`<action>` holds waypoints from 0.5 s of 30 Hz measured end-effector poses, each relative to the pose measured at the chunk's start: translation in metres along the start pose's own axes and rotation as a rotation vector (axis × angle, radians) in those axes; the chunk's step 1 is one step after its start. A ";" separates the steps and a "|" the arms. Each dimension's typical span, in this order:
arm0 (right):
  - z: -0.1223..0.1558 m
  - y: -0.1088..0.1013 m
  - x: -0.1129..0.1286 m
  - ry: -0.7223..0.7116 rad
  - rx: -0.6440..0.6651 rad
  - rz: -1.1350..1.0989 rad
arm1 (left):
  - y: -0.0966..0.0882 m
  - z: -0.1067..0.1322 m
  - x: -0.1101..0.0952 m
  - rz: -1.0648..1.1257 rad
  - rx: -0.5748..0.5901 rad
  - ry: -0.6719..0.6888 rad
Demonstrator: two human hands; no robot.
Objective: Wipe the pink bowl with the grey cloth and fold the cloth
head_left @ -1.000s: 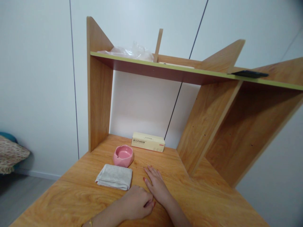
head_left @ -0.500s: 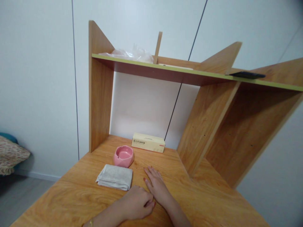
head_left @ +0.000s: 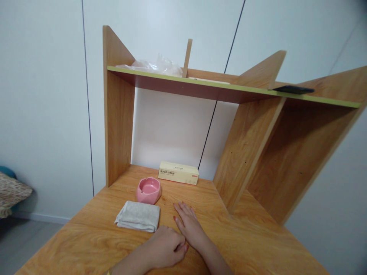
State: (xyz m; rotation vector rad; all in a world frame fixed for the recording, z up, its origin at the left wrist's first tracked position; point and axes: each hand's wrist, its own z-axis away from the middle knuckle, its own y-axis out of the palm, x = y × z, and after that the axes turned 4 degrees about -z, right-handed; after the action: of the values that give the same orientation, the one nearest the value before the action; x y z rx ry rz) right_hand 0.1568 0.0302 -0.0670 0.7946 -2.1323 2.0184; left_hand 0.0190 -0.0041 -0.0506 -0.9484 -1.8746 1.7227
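Folded grey cloth (head_left: 138, 216) is lying flat on the wooden worktop (head_left: 86, 244), toward its front left, just to the left of the two hands. Left hand (head_left: 166, 246) is resting on the worktop close to the cloth's near right corner, its fingers curling together into a loose fist that is holding nothing. Right hand (head_left: 189, 226) is lying palm down just beyond it, the two hands touching, its fingers stretching out flat and slightly apart toward the back. Pink dish (head_left: 148, 190) is sitting just behind the cloth; whether the two are touching cannot be told. Cream carton (head_left: 178, 172) is lying further back, by the white wall panel. Upper shelf (head_left: 200, 86) is carrying a crumpled clear plastic bag (head_left: 156, 65) at its left end and a dark flat object (head_left: 292, 89), possibly a phone, toward its right.
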 end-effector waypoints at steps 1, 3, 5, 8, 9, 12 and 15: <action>0.000 0.000 0.000 -0.001 0.000 0.003 | 0.000 0.000 0.000 -0.003 -0.001 0.005; -0.001 0.001 0.000 -0.002 -0.003 0.011 | 0.000 0.000 0.000 -0.001 -0.001 0.013; -0.001 0.002 -0.001 -0.003 -0.004 0.017 | 0.000 0.001 0.000 0.000 0.000 0.015; -0.001 0.002 -0.001 -0.004 -0.007 0.016 | -0.001 0.001 0.000 -0.003 -0.002 0.009; -0.001 0.003 -0.001 -0.003 -0.009 0.015 | -0.001 0.001 0.000 -0.001 -0.002 0.008; -0.001 0.003 -0.001 -0.002 -0.011 0.009 | -0.003 0.001 -0.001 0.010 0.001 0.007; 0.000 0.002 -0.001 0.005 -0.006 0.004 | -0.005 0.001 -0.002 0.016 0.006 0.000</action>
State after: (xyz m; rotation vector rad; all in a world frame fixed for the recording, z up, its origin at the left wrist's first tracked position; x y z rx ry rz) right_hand 0.1564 0.0309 -0.0694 0.7836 -2.1383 2.0129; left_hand 0.0184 -0.0060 -0.0459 -0.9638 -1.8652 1.7364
